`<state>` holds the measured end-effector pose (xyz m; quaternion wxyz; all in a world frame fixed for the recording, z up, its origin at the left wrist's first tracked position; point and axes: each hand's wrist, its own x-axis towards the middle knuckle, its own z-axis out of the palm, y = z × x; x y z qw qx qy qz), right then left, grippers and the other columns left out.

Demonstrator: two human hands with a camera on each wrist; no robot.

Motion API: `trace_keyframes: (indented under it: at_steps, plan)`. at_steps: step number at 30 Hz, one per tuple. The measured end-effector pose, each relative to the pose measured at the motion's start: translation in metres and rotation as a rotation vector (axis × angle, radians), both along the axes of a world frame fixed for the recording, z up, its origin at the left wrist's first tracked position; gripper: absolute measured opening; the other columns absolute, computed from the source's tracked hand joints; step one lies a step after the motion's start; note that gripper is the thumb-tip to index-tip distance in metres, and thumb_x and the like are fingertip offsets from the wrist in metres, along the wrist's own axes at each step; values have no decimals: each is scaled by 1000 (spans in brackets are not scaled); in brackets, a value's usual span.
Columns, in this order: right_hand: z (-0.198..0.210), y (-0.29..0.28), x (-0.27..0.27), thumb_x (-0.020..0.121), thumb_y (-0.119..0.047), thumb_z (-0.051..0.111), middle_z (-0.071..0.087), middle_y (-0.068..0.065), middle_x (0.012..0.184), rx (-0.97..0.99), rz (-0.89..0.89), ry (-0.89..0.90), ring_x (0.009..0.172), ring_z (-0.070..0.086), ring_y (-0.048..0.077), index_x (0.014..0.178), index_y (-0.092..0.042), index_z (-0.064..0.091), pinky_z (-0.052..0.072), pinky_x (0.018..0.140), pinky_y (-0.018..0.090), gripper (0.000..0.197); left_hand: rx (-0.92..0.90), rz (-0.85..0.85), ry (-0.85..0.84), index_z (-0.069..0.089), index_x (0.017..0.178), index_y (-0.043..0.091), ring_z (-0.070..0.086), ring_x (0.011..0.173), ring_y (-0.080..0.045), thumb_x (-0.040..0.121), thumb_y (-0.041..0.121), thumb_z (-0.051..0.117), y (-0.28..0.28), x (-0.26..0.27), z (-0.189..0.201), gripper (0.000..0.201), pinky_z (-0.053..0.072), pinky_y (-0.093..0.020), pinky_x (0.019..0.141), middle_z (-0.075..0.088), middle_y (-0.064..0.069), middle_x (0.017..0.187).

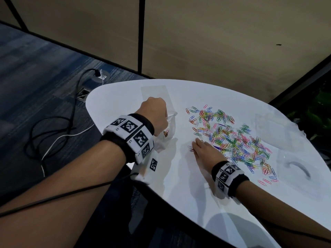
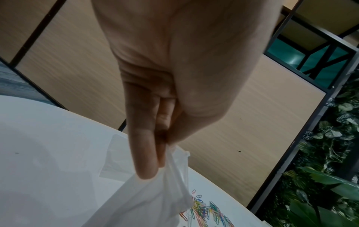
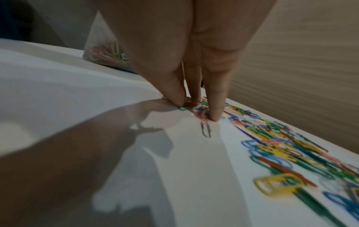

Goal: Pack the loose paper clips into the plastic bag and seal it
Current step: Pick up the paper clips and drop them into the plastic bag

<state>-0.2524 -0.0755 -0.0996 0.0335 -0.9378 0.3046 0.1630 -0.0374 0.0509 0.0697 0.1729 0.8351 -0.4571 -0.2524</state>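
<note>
Left hand (image 1: 154, 113) pinches the bag (image 2: 155, 199) by its mouth, some clips (image 1: 166, 132) already in it; right hand (image 1: 204, 151), fingers straight, presses its tips on the pile (image 1: 232, 138) at its left edge; table (image 1: 179, 185) also carries a flat spare bag (image 1: 155, 92) beyond and crumpled plastic (image 1: 283, 126) on the right; left wrist hides the bag's bottom.

left grip (image 1: 154, 114) pinched, right grip (image 1: 206, 152) outstretched

My left hand (image 1: 155, 115) partly hides plastic bag (image 1: 169, 129) mouth. Paper clips (image 3: 108, 52) inside bag blurred. My right hand (image 3: 194, 53) fingertips (image 3: 214, 115) cover clips beneath; grip unreadable.
</note>
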Motion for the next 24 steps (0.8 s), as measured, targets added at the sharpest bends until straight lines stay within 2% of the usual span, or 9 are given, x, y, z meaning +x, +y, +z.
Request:
trace_keyframes:
  at_steps: [2, 5, 10, 12, 14, 15, 19, 22, 24]
  plan:
    - [7, -1, -2, 92, -7, 48, 58, 13, 115, -37, 7, -92, 97, 60, 34, 115, -7, 59, 53, 76, 40, 25, 8, -13, -5, 71, 108, 4, 74, 88, -33, 91, 2, 54, -2, -4, 0, 25, 63, -40, 83, 72, -15, 104]
    - [21, -9, -6, 93, -10, 55, 66, 8, 95, -35, -83, -187, 81, 65, 25, 100, -12, 71, 54, 71, 32, 18, 23, -40, -16, 71, 109, 3, 75, 89, -33, 91, 3, 54, -5, -11, 0, 24, 62, -40, 84, 73, -15, 104]
    - [47, -33, -18, 83, -15, 73, 73, -2, 81, 235, -636, -387, 63, 62, 6, 88, -20, 77, 46, 59, 11, 8, 45, -62, -23, 69, 111, 4, 74, 90, -31, 93, 6, 55, -11, -20, -1, 23, 61, -39, 86, 71, -14, 106]
    - [52, -44, -25, 79, -15, 79, 75, -2, 77, 405, -812, -466, 67, 68, 9, 81, -19, 78, 55, 65, 19, 4, 52, -70, -27, 69, 111, 3, 74, 90, -31, 93, 5, 55, -13, -24, -1, 24, 61, -39, 87, 70, -15, 108]
    - [61, -49, -29, 77, -7, 79, 77, 8, 81, 624, -961, -630, 78, 74, 21, 77, -15, 79, 60, 79, 32, 8, 59, -80, -29, 69, 112, 3, 74, 91, -31, 93, 6, 54, -16, -28, 0, 24, 61, -40, 88, 70, -16, 108]
    - [67, -48, -30, 77, -2, 78, 76, 13, 84, 734, -1020, -743, 79, 74, 24, 77, -12, 79, 60, 80, 33, 10, 64, -86, -28, 69, 112, 3, 74, 92, -32, 93, 6, 53, -17, -29, 0, 24, 60, -40, 89, 71, -17, 106]
    - [101, -28, -12, 81, 6, 70, 74, 19, 94, 1143, -1047, -1060, 81, 73, 21, 100, 5, 71, 60, 74, 23, 19, 70, -92, -14, 68, 111, 2, 73, 92, -34, 92, 7, 52, -22, -36, -1, 25, 60, -41, 89, 73, -18, 101]
    - [118, -9, 10, 84, 8, 66, 74, 17, 96, 1373, -990, -1112, 89, 73, 21, 106, 8, 67, 58, 76, 21, 22, 63, -81, -7, 69, 107, 3, 74, 88, -33, 90, 5, 53, -25, -39, -3, 24, 62, -40, 86, 74, -17, 97]
    - [122, 6, 26, 84, 10, 64, 73, 17, 91, 1429, -964, -1093, 83, 73, 20, 102, 9, 67, 59, 73, 21, 18, 52, -71, -6, 71, 104, 3, 75, 84, -32, 88, 4, 56, -27, -41, -2, 22, 62, -40, 83, 75, -16, 92]
